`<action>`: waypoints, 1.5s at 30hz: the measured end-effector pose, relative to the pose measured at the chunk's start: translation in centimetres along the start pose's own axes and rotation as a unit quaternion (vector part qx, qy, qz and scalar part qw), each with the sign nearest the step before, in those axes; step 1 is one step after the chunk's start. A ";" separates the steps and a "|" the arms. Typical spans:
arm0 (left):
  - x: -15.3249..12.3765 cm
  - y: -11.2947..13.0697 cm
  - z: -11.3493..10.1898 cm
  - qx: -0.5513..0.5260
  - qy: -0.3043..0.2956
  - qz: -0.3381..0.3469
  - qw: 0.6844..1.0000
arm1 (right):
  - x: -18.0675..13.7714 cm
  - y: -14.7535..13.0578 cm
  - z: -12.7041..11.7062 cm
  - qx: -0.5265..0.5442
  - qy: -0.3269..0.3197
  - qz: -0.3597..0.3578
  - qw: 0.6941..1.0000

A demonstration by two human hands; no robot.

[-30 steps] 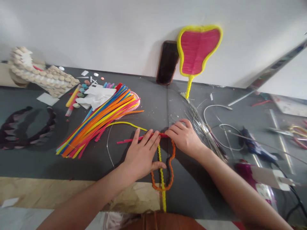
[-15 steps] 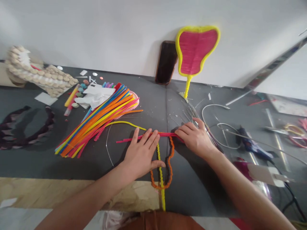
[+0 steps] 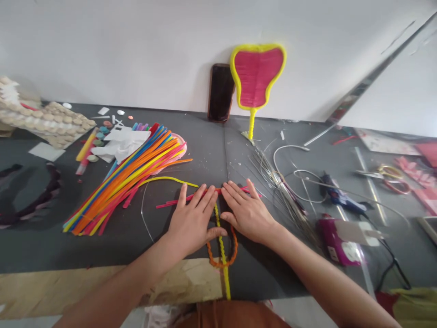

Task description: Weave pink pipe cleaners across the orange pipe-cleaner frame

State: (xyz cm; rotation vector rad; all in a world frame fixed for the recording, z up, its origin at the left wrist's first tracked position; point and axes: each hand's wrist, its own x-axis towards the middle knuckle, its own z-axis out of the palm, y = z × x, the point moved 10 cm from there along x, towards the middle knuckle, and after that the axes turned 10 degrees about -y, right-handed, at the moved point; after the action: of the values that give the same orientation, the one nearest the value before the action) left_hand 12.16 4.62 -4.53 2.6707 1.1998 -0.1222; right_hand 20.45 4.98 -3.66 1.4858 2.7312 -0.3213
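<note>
My left hand lies flat with fingers spread on the dark tabletop, pressing a pink pipe cleaner that runs sideways under both hands. My right hand also lies flat, fingers stretched out, over the right part of that strand. Between and below the hands sits an orange pipe-cleaner loop with a yellow stem running down its middle toward me. Both hands cover the loop's upper part.
A fan of coloured pipe cleaners lies at the left. A finished pink and yellow shape and a phone lean on the wall. Thin wires, a glue gun, scissors and a purple object crowd the right.
My right hand slid back left along the pink strand and flattened beside the left hand. The view shifted right; my left hand stayed put.
</note>
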 end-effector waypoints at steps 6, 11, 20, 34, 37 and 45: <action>-0.1 0.1 -0.1 -0.001 -0.004 0.001 1.000 | -2.2 3.0 0.0 -0.005 0.010 0.028 1.000; 0.0 0.1 -0.3 0.011 -0.002 -0.010 1.000 | -3.3 3.6 -0.1 -0.036 0.056 0.056 0.996; -0.1 0.3 -0.3 0.033 -0.002 -0.009 0.999 | -4.6 5.3 -1.2 -0.018 0.147 0.083 0.985; -6.1 -6.3 -11.1 -0.067 0.268 -0.224 0.935 | -7.6 8.5 -4.8 0.236 0.350 0.050 0.905; -10.6 -5.4 -10.2 -0.017 0.368 -0.235 0.899 | -7.0 8.1 -3.9 0.266 0.335 0.040 0.903; -14.6 -2.7 -4.1 0.071 0.372 -0.236 0.895 | -6.4 8.1 -2.8 0.274 0.298 0.025 0.914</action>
State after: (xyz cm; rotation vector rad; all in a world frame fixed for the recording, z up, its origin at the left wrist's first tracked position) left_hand 0.36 -3.33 1.34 2.5355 2.1099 0.8443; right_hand 30.94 4.47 -1.62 2.0763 3.2276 -0.8114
